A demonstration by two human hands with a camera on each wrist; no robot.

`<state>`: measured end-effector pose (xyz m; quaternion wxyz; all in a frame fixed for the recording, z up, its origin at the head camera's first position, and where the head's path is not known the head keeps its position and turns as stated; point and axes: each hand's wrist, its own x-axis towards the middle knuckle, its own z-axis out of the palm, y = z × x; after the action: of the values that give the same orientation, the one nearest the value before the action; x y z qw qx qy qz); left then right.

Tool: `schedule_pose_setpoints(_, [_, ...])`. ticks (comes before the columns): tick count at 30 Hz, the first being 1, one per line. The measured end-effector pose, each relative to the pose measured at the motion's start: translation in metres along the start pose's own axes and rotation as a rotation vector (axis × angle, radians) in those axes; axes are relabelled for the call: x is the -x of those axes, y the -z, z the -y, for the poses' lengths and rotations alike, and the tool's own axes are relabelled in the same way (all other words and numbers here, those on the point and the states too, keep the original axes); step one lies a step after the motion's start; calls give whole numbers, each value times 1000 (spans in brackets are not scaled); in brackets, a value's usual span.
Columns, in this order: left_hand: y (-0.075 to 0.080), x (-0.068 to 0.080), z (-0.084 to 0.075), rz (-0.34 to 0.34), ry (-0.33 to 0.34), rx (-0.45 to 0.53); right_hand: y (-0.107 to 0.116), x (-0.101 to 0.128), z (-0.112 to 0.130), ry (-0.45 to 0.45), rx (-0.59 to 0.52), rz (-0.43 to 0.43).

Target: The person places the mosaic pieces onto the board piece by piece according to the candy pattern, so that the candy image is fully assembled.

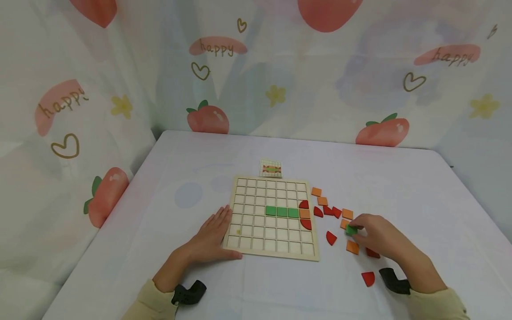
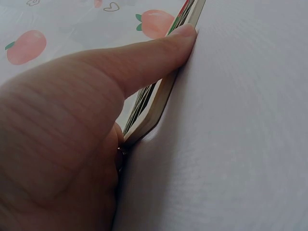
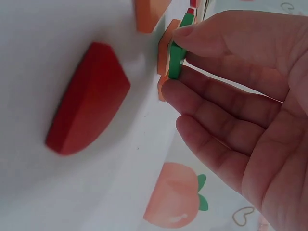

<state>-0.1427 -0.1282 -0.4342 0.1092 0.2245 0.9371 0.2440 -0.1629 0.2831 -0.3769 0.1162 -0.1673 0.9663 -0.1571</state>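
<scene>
My right hand [image 1: 374, 233] pinches a green square tile [image 1: 350, 230] between thumb and fingers, right of the board. In the right wrist view, the green tile [image 3: 176, 61] overlaps an orange tile [image 3: 165, 50]. The wooden grid board [image 1: 256, 243] lies flat in mid-table. On it, three green tiles [image 1: 282, 212] form a row ending at an orange tile [image 1: 305, 214], with red quarter-round pieces [image 1: 306, 224] above and below that one. My left hand [image 1: 210, 238] rests against the board's near left corner, fingers along the left side, thumb [image 2: 163, 53] on the front edge.
A small pattern card [image 1: 270, 169] lies behind the board. Loose orange tiles [image 1: 353, 247] and several red quarter-round pieces [image 1: 331, 238] are scattered to the right. One red piece [image 1: 368, 279] sits nearer the front. A printed curtain [image 1: 248, 80] hangs behind the table.
</scene>
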Motion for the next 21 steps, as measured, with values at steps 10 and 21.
schedule_pose_setpoints(10, [-3, -2, 3, 0, 1, -18, 2, -11, 16, 30, 20, -7])
schedule_pose_setpoints(21, [-1, -2, 0, 6, 9, -14, 1, -25, 39, 73, 33, -2])
